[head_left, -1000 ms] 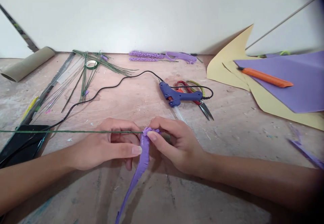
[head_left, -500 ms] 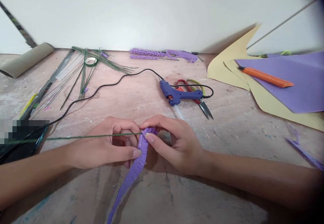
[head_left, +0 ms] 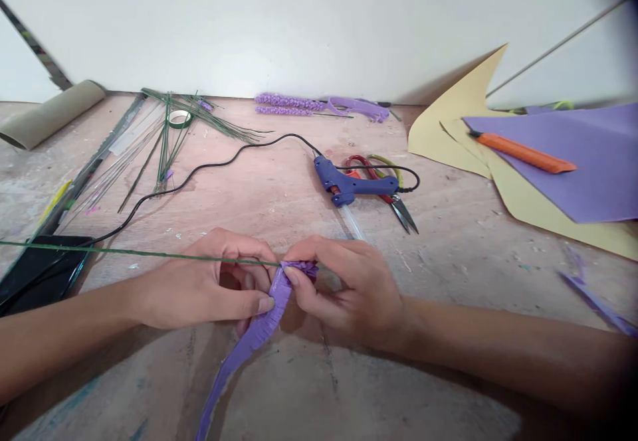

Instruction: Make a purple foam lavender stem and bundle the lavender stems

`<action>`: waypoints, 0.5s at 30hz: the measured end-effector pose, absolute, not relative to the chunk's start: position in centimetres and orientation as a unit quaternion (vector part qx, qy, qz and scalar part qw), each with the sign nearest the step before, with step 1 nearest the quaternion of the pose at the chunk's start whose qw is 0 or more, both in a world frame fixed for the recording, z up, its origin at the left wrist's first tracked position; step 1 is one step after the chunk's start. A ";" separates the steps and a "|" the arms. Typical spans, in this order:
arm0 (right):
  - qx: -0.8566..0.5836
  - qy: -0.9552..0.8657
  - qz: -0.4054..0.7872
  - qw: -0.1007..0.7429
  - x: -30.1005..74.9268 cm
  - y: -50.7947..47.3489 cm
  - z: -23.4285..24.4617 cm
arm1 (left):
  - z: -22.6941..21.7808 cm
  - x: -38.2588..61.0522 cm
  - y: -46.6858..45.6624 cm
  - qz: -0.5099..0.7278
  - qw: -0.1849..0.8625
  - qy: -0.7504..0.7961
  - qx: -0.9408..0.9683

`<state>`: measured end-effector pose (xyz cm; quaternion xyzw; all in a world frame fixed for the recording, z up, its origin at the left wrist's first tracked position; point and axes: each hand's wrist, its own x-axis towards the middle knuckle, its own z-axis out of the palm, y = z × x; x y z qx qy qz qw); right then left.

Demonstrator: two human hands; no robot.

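Both hands meet low in the middle of the head view over a worn wooden table (head_left: 279, 202). My left hand (head_left: 209, 285) pinches a thin green wire (head_left: 100, 251) that runs out to the left edge, and its thumb presses a fringed purple paper strip (head_left: 249, 341). My right hand (head_left: 349, 288) is closed on the rolled end of that strip at the wire's tip. The loose strip trails down and left toward the near edge.
A blue glue gun (head_left: 351, 185) with a black cord lies beyond my hands, on scissors (head_left: 393, 202). Finished purple stems (head_left: 299, 104) lie by the wall. Green wires (head_left: 169, 135), a tape roll (head_left: 178, 119), a cardboard tube (head_left: 44, 117), yellow and purple sheets (head_left: 573, 162), an orange knife (head_left: 523, 152).
The trailing purple strip has swung further left. The green wire tilted and levelled again as it turned between my fingers. Both hands stayed in place.
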<state>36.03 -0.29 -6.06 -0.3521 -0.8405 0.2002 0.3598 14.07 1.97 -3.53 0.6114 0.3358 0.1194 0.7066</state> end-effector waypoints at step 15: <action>-0.280 -0.845 0.158 0.428 36.1 0.0 -6.5 | -4.2 13.8 2.1 0.168 0.766 0.306 0.540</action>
